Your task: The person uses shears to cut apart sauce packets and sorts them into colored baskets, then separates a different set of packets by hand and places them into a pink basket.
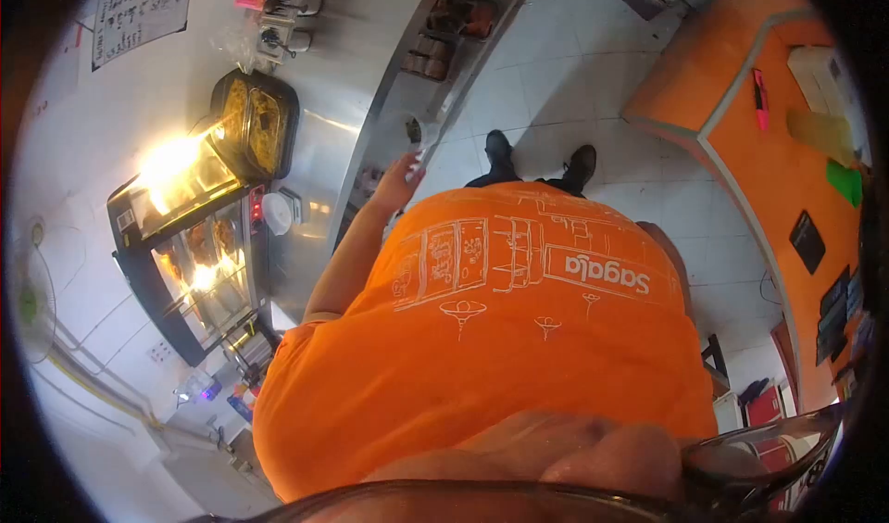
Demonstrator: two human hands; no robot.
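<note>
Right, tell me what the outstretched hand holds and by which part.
Cannot be told: the left hand has a small pale thing at its fingertips, too blurred to identify.

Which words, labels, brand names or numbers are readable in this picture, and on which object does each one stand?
"sagala": white print on the person's orange shirt, beside white line drawings.
Paper sheet on the wall: handwritten lines, too small to read.
Black cards on the orange counter: any print is too blurred to read.
Nothing else can be read.
</note>
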